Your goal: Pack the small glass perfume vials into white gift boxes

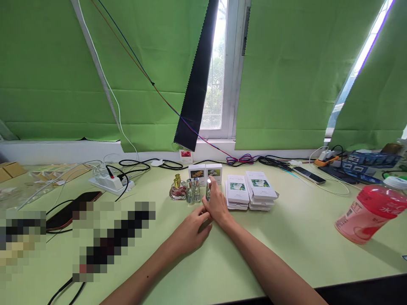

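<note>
My right hand is closed around a small glass perfume bottle with a silver cap, which stands upright on the table. My left hand lies just nearer to me, fingers loosely stretched and thumb apart, its fingertips close to the right hand; nothing shows in it. Two similar silver-capped bottles stand left of the held one. Beside them are gold-capped bottles with a pinkish look. Behind stand two white picture boxes. To the right lie two stacks of flat white cartons.
A pink-labelled bottle stands at the right, near a phone. Black cables run along the wall. At the left are a power strip and a dark phone. Part of the left side is blurred out.
</note>
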`<state>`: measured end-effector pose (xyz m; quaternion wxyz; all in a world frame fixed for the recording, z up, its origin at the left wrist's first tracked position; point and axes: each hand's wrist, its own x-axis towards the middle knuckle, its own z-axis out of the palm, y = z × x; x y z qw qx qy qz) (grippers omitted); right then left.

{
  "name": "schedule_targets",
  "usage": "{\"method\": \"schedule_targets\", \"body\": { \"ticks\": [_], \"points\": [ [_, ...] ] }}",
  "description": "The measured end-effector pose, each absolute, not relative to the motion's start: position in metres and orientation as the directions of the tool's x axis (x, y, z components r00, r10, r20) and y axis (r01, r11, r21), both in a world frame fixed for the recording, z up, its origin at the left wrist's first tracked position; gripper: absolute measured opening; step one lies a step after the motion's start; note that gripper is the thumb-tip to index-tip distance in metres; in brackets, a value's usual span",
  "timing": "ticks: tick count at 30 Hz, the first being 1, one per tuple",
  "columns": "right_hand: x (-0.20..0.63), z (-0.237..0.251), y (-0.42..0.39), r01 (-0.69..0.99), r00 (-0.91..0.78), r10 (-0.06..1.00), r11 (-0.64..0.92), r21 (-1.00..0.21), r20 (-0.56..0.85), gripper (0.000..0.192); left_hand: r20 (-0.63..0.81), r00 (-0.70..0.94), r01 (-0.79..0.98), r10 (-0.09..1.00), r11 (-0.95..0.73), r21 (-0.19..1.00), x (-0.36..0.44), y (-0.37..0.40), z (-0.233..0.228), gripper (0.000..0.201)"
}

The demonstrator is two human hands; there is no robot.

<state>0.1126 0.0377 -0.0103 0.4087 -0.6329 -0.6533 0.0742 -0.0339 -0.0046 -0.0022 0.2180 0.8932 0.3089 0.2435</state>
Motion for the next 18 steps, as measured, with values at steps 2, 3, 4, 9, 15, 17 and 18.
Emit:
{"method": "schedule_targets", "body": {
  "ticks": [2, 3, 4, 9, 15, 17, 18],
  "points": [
    [0.1124, -0.0102, 0.0377, 0.771, 0.143, 0.885, 0.181, -0.61, 0.444, 0.079, 0.305, 0.691, 0.441, 0.655, -0.716, 0.541, -0.0338, -0.0051, -0.0014, 0.022],
    [0.1122, -0.0097, 0.0373, 0.771, 0.148, 0.884, 0.179, -0.611, 0.444, 0.079, 0.304, 0.691, 0.443, 0.655, -0.717, 0.538, -0.0338, -0.0054, -0.001, 0.022],
    [0.1119, -0.0092, 0.0367, 0.768, 0.152, 0.883, 0.177, -0.615, 0.443, 0.079, 0.301, 0.692, 0.448, 0.656, -0.718, 0.533, -0.0338, -0.0057, -0.0006, 0.022],
    [0.1108, -0.0071, 0.0342, 0.722, 0.165, 0.882, 0.197, -0.664, 0.442, 0.079, 0.299, 0.688, 0.47, 0.661, -0.721, 0.509, -0.0344, -0.0061, -0.0008, 0.021],
    [0.1101, -0.0081, 0.0357, 0.692, 0.186, 0.879, 0.2, -0.693, 0.439, 0.078, 0.252, 0.699, 0.497, 0.669, -0.708, 0.502, -0.0344, -0.0054, -0.001, 0.02],
    [0.1098, -0.0078, 0.0356, 0.688, 0.187, 0.879, 0.202, -0.697, 0.439, 0.077, 0.246, 0.701, 0.497, 0.67, -0.706, 0.505, -0.0348, -0.0056, -0.0007, 0.019],
    [0.1097, -0.0075, 0.0354, 0.685, 0.187, 0.879, 0.203, -0.7, 0.438, 0.076, 0.243, 0.701, 0.498, 0.671, -0.703, 0.507, -0.0353, -0.0058, -0.0005, 0.02]
  ]
}}
